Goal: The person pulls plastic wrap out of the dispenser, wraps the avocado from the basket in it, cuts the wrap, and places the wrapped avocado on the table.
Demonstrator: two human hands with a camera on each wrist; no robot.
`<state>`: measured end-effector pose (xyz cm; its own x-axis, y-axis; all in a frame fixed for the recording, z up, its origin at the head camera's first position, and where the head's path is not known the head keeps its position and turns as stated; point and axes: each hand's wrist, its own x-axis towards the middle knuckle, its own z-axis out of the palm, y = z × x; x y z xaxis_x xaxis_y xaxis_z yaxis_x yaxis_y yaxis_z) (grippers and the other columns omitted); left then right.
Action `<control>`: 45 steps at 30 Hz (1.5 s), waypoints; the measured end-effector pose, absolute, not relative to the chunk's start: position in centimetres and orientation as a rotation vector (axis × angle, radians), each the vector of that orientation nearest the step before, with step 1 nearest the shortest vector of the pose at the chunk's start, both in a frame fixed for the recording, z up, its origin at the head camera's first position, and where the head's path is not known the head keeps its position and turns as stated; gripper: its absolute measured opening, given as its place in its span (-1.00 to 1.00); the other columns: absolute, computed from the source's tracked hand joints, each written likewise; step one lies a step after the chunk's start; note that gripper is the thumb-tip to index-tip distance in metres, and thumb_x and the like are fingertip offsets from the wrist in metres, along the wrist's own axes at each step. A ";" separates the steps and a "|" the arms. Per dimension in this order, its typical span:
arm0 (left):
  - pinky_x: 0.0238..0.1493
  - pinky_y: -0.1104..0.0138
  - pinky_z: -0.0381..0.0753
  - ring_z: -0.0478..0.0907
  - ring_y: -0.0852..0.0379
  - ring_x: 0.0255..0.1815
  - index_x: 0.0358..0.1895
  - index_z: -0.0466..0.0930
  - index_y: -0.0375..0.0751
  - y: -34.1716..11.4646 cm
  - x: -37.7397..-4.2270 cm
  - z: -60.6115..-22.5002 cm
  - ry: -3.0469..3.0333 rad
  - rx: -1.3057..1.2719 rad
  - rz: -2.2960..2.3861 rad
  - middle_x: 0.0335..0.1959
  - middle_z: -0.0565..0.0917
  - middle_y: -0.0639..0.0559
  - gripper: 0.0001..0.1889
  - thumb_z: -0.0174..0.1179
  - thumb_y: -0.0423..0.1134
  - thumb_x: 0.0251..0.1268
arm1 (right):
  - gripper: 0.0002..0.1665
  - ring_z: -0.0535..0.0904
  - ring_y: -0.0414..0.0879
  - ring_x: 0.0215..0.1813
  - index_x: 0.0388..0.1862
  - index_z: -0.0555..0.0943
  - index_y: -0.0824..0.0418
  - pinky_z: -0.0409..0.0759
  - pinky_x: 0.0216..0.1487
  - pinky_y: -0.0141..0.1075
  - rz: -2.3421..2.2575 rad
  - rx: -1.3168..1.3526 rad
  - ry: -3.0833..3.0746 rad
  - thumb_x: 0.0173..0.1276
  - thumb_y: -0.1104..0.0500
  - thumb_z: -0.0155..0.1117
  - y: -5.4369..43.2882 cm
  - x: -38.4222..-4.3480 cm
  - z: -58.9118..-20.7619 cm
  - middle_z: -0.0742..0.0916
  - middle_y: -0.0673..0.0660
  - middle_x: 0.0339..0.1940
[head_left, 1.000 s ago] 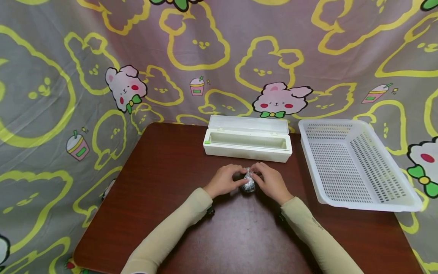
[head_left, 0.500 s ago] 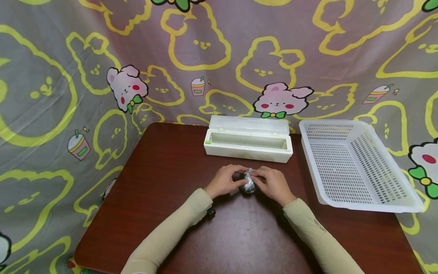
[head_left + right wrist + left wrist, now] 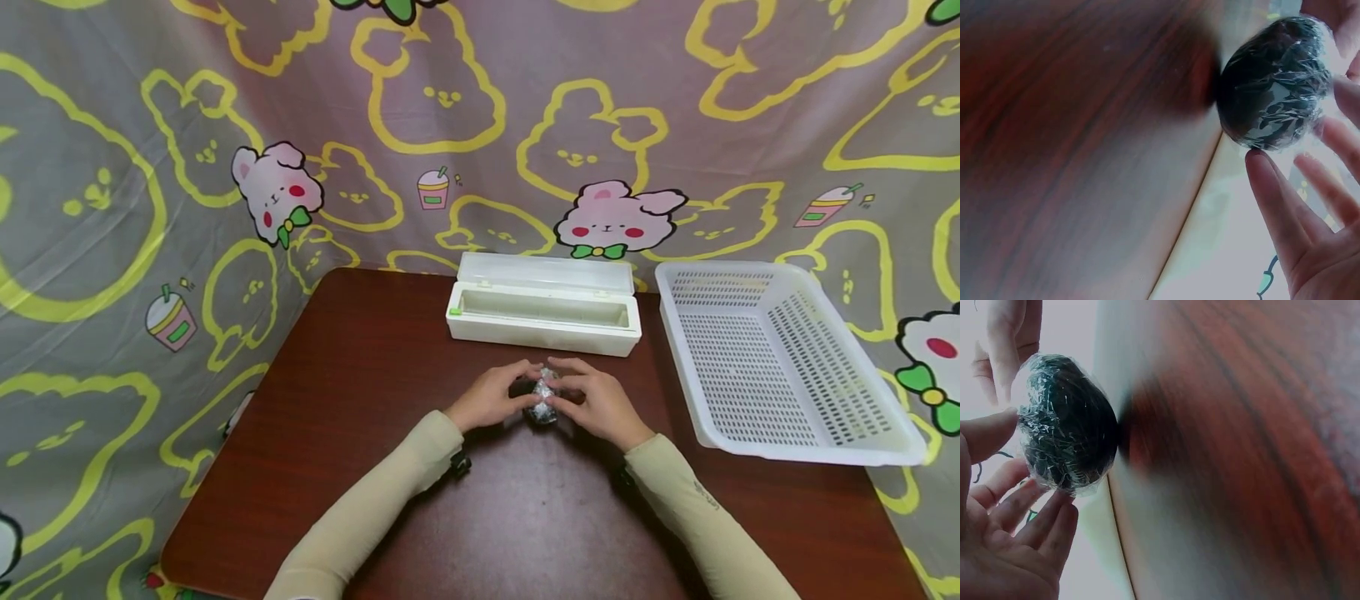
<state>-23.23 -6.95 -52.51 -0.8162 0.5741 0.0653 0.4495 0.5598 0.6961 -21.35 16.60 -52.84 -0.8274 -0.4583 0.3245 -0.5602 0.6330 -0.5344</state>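
Note:
A dark egg-shaped object wrapped in cling film sits on the brown table between both hands. In the left wrist view the wrapped object looks glossy, with crinkled film bunched on its upper side. My left hand holds it from the left, thumb on the near side and fingers beyond. From the right, my right hand has its thumb and fingers on the film around its top. Fingertips of the right hand touch its lower edge in the right wrist view. What lies inside the film cannot be told.
Behind the hands stands a long white cling film dispenser box with its lid raised. A white perforated plastic basket stands at the right. Patterned cloth hangs behind the brown table.
My right hand's fingers have spread and shifted over the film at the object's top. The left hand stays nearly in place, and the wrapped object has tilted or turned slightly.

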 end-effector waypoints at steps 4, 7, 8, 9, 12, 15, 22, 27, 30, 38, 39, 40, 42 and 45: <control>0.47 0.17 0.47 0.50 0.07 0.44 0.18 0.55 -0.01 -6.8 -23.3 -52.7 2.607 0.894 1.105 0.41 0.59 0.08 -0.68 0.28 -0.04 0.49 | -0.60 0.74 0.07 0.17 0.05 0.81 0.14 0.74 0.04 -0.03 1.016 0.821 -2.695 0.26 0.05 0.57 16.6 -21.6 -52.8 0.77 0.14 0.21; 0.47 0.15 0.47 0.51 0.06 0.44 0.19 0.53 -0.02 -6.9 -23.3 -52.6 2.603 0.911 1.111 0.37 0.62 0.05 -0.67 0.27 -0.05 0.49 | -0.60 0.75 0.06 0.16 0.05 0.81 0.15 0.73 0.08 -0.02 1.056 0.809 -2.704 0.25 0.06 0.58 16.6 -21.7 -52.9 0.79 0.15 0.15; 0.46 0.14 0.48 0.51 0.05 0.44 0.20 0.52 -0.03 -6.9 -23.3 -52.6 2.602 0.918 1.106 0.36 0.63 0.04 -0.66 0.27 -0.05 0.50 | -0.60 0.75 0.06 0.17 0.04 0.81 0.15 0.73 0.11 -0.02 1.070 0.803 -2.706 0.24 0.06 0.59 16.7 -21.8 -52.9 0.80 0.15 0.14; 0.46 0.13 0.48 0.51 0.04 0.43 0.22 0.51 -0.03 -6.9 -23.3 -52.6 2.601 0.927 1.094 0.35 0.63 0.03 -0.65 0.26 -0.04 0.50 | -0.60 0.75 0.06 0.17 0.04 0.82 0.14 0.72 0.13 -0.02 1.078 0.799 -2.706 0.24 0.06 0.59 16.7 -21.8 -52.9 0.80 0.14 0.13; 0.47 0.12 0.47 0.48 0.05 0.45 0.31 0.47 -0.02 -7.0 -23.4 -52.5 2.598 0.956 1.033 0.41 0.58 0.04 -0.53 0.29 0.03 0.47 | -0.61 0.75 0.05 0.17 0.00 0.83 0.15 0.69 0.19 0.00 1.092 0.781 -2.700 0.21 0.06 0.62 16.7 -22.0 -52.9 0.82 0.12 0.09; 0.47 0.15 0.46 0.46 0.08 0.47 0.35 0.45 0.00 -7.1 -23.4 -52.5 2.601 0.986 0.972 0.47 0.52 0.07 -0.42 0.37 0.11 0.37 | -0.62 0.75 0.04 0.17 -0.04 0.85 0.13 0.68 0.20 0.00 1.097 0.762 -2.700 0.18 0.06 0.64 16.6 -22.1 -52.9 0.83 0.09 0.06; 0.38 0.18 0.55 0.54 0.10 0.39 0.28 0.50 0.01 -6.9 -23.5 -52.6 2.642 0.979 0.955 0.42 0.58 0.09 -0.37 0.47 0.13 0.21 | -0.62 0.77 0.02 0.09 -0.03 0.83 0.11 0.72 0.12 -0.01 1.115 0.750 -2.707 0.17 0.06 0.65 16.4 -22.3 -52.8 0.85 0.05 -0.01; 0.38 0.20 0.55 0.55 0.08 0.39 0.21 0.53 -0.03 -6.9 -23.6 -52.8 2.627 0.931 1.029 0.39 0.61 0.06 -0.41 0.51 0.08 0.17 | -0.44 0.78 0.10 0.10 0.19 0.66 0.11 0.73 0.12 0.03 1.234 0.707 -2.738 0.22 0.09 0.62 16.2 -22.3 -53.0 0.82 0.11 0.08; 0.41 0.23 0.53 0.54 0.09 0.40 0.21 0.56 -0.04 -7.0 -23.6 -53.0 2.602 0.912 1.086 0.37 0.63 0.06 -0.40 0.54 0.03 0.14 | -0.38 0.71 0.13 0.19 0.27 0.64 0.13 0.67 0.23 0.07 1.246 0.705 -2.767 0.25 0.08 0.60 16.2 -22.3 -53.3 0.76 0.14 0.17; 0.49 0.21 0.44 0.47 0.07 0.46 0.30 0.59 -0.09 -7.0 -23.5 -53.1 2.594 0.933 1.139 0.45 0.54 0.03 -0.34 0.57 0.00 0.12 | -0.40 0.65 0.16 0.29 0.30 0.66 0.22 0.60 0.31 0.09 1.190 0.798 -2.754 0.29 0.11 0.56 16.5 -22.4 -53.7 0.74 0.22 0.24; 0.49 0.22 0.44 0.47 0.08 0.46 0.30 0.60 -0.10 -7.0 -23.5 -53.1 2.597 0.941 1.137 0.45 0.54 0.03 -0.34 0.56 0.00 0.13 | -0.40 0.66 0.14 0.28 0.29 0.67 0.22 0.61 0.31 0.07 1.197 0.808 -2.747 0.29 0.11 0.56 16.6 -22.4 -53.7 0.75 0.20 0.22; 0.49 0.23 0.44 0.48 0.08 0.45 0.31 0.60 -0.11 -7.0 -23.5 -53.1 2.597 0.951 1.139 0.45 0.55 0.03 -0.34 0.56 -0.01 0.13 | -0.40 0.67 0.13 0.27 0.29 0.67 0.22 0.62 0.29 0.06 1.194 0.815 -2.742 0.29 0.11 0.56 16.7 -22.4 -53.7 0.76 0.19 0.21; 0.47 0.25 0.46 0.51 0.10 0.43 0.29 0.62 -0.14 -7.1 -23.6 -53.1 2.579 0.960 1.166 0.41 0.59 0.04 -0.38 0.55 -0.05 0.16 | -0.41 0.69 0.11 0.24 0.28 0.68 0.20 0.65 0.25 0.04 1.214 0.815 -2.740 0.28 0.10 0.57 16.8 -22.5 -53.7 0.77 0.17 0.19; 0.47 0.27 0.46 0.52 0.13 0.42 0.27 0.65 -0.12 -7.2 -23.7 -53.0 2.547 0.937 1.205 0.37 0.62 0.05 -0.45 0.51 -0.09 0.22 | -0.42 0.70 0.09 0.22 0.27 0.70 0.17 0.67 0.23 0.02 1.251 0.803 -2.747 0.27 0.10 0.57 16.9 -22.7 -53.7 0.78 0.15 0.18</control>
